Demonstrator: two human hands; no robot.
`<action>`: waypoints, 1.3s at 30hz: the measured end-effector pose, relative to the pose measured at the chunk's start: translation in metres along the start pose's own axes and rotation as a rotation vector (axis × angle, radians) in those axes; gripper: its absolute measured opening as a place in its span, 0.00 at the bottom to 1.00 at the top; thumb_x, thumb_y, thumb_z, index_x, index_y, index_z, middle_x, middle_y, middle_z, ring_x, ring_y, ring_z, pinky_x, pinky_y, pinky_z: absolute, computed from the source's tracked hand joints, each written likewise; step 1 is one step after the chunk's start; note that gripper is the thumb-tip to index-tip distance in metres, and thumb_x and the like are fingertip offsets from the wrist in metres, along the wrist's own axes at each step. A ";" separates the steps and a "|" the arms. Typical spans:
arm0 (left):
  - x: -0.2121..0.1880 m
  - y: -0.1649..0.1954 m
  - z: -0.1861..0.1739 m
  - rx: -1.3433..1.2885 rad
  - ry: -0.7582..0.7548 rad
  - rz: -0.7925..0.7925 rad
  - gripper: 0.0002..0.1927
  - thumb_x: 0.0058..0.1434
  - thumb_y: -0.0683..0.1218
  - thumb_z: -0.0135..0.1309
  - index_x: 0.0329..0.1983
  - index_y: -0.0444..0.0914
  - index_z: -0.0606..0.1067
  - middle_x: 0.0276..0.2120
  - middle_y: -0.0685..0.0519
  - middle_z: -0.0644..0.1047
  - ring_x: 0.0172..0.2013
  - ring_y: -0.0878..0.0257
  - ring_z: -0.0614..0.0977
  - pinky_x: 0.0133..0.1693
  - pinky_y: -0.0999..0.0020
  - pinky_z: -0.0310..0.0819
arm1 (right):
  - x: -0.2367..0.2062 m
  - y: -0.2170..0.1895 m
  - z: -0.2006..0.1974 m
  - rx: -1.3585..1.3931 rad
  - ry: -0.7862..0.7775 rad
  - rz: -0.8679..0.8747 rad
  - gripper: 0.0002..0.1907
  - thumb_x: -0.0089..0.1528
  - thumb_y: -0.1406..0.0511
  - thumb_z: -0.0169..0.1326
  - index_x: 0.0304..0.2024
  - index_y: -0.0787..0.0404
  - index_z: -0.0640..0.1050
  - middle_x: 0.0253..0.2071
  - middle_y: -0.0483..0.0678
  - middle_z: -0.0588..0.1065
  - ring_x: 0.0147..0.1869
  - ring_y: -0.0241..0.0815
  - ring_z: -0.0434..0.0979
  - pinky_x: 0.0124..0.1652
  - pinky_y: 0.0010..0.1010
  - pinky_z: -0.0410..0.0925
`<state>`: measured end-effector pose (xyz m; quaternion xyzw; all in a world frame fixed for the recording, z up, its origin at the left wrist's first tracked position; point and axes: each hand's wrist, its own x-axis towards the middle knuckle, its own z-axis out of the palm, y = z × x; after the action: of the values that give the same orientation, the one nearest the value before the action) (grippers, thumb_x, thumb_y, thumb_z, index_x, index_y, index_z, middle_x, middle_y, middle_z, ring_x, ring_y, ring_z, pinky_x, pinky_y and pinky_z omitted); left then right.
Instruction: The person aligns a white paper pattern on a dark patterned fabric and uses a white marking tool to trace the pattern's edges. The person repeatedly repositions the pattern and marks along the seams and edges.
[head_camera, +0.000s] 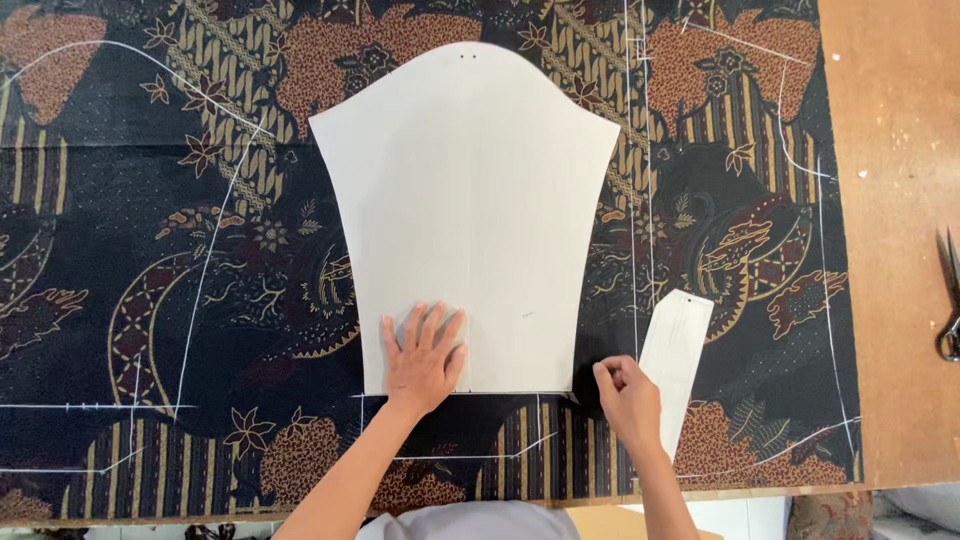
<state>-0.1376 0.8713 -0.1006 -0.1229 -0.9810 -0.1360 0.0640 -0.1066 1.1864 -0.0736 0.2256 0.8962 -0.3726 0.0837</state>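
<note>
A large white paper pattern piece (470, 200) shaped like a sleeve lies on dark batik fabric (150, 250) with brown and gold motifs. My left hand (422, 360) rests flat on the pattern's lower edge, fingers spread, holding nothing. My right hand (625, 400) is at the pattern's bottom right corner, with thumb and fingertips pinched on a small piece of chalk that barely shows. A thin white line runs on the fabric along the pattern's bottom edge.
A narrow white paper strip (678, 350) lies on the fabric just right of my right hand. Black scissors (948, 300) sit on the bare wooden table (900, 150) at the far right. Several white chalk lines cross the fabric.
</note>
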 end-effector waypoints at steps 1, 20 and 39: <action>-0.001 -0.001 0.001 -0.030 0.009 -0.007 0.25 0.64 0.57 0.49 0.65 0.51 0.70 0.65 0.52 0.66 0.68 0.51 0.60 0.64 0.27 0.43 | -0.001 0.001 0.000 -0.022 0.015 0.001 0.13 0.62 0.59 0.59 0.42 0.61 0.82 0.19 0.46 0.73 0.22 0.38 0.71 0.27 0.33 0.66; -0.053 -0.126 -0.049 -0.118 -0.173 -0.134 0.31 0.63 0.62 0.54 0.69 0.54 0.68 0.72 0.54 0.62 0.72 0.45 0.53 0.69 0.36 0.36 | 0.013 -0.016 0.026 -0.302 -0.095 -0.212 0.41 0.52 0.50 0.67 0.66 0.52 0.74 0.16 0.42 0.70 0.17 0.36 0.65 0.21 0.30 0.61; -0.056 -0.130 -0.043 -0.138 -0.203 -0.158 0.31 0.65 0.61 0.53 0.71 0.55 0.66 0.72 0.63 0.62 0.73 0.47 0.53 0.70 0.36 0.33 | 0.011 -0.017 0.034 -0.312 -0.107 -0.168 0.40 0.52 0.49 0.67 0.66 0.49 0.75 0.17 0.41 0.71 0.18 0.36 0.67 0.23 0.32 0.63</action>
<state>-0.1130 0.7255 -0.1008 -0.0624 -0.9773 -0.1947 -0.0550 -0.1250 1.1557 -0.0911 0.1143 0.9530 -0.2463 0.1341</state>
